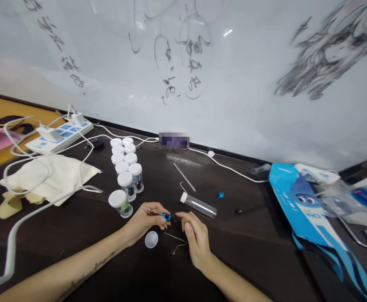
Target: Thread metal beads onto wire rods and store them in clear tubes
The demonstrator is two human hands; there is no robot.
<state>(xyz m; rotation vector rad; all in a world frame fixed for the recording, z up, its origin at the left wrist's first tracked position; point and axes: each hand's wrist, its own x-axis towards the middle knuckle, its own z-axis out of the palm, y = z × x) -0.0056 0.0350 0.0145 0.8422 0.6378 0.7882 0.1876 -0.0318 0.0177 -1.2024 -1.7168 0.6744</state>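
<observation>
Pinched between the thumb and fingers of my left hand [148, 220] is a small shiny blue metal part [166, 217]. A thin pale rod runs back from it across the fingers. My right hand [196, 235] is curled close by, its index fingertip near a small dark piece at the blue part's right end. What its fingers hold, if anything, is hidden. Below and between the hands lie a round white lid [151, 239] and a thin bent metal wire [175, 238]. A clear tube with a white cap [199, 204] lies just beyond my right hand.
White-lidded clear jars [126, 179] stand in two rows left of centre. Another blue part [220, 195] and a small black piece [238, 211] lie to the right. A power strip [60, 136], loose cables and a cream cloth [57, 174] fill the left; a blue bag [306, 205] lies right.
</observation>
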